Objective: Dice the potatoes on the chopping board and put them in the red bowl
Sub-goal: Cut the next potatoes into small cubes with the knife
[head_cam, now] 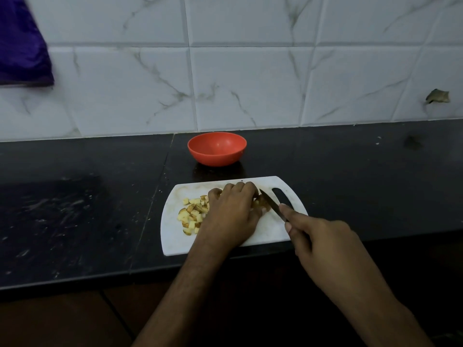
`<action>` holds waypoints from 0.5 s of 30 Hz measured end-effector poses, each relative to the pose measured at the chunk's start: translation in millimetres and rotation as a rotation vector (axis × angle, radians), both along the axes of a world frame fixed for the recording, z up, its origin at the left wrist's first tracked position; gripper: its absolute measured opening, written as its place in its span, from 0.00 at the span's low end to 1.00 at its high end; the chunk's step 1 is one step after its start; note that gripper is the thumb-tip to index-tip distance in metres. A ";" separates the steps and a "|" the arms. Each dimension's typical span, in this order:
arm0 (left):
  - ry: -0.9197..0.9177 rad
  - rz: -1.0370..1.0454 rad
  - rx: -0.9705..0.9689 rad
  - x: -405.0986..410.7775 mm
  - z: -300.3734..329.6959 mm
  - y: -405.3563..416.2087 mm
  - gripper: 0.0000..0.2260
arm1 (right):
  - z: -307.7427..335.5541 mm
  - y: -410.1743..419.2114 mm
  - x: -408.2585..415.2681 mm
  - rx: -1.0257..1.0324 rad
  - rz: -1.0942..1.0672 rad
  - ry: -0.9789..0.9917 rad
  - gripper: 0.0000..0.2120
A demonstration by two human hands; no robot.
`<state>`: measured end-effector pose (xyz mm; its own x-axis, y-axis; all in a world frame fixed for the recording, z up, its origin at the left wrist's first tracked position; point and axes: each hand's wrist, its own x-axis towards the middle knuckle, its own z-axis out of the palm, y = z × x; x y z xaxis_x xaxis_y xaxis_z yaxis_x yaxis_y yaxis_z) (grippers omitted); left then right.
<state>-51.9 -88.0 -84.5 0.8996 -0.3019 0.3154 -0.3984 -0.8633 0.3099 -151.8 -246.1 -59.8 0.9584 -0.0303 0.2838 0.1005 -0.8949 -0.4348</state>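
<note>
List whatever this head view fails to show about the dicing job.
- Uncut potato: mostly hidden under the left hand; how much remains is unclear.
- Knife: handle buried in the right hand; whether the edge touches the potato cannot be told.
- Diced pieces: the pile's right side is covered by the left hand.
- Red bowl: its near inner wall is hidden by the rim.

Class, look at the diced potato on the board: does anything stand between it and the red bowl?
Nothing visible does. Only bare chopping board and dark counter separate the diced potato from the red bowl.
</note>
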 end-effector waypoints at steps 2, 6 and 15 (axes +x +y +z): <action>-0.002 -0.011 -0.013 1.9 0.2 0.1 0.11 | -0.7 -0.3 5.2 0.006 0.005 -0.001 0.18; -0.005 -0.030 -0.023 2.9 -0.2 1.8 0.09 | 0.9 3.3 6.5 -0.010 0.022 0.018 0.18; -0.045 -0.029 -0.006 0.8 -0.7 0.7 0.08 | 4.2 11.6 5.8 -0.035 0.032 0.040 0.21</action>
<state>-51.1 -87.3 -85.2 0.8755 -0.3253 0.3572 -0.4365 -0.8496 0.2962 -145.9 -234.5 -55.6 0.9693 0.0103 0.2456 0.1129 -0.9063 -0.4074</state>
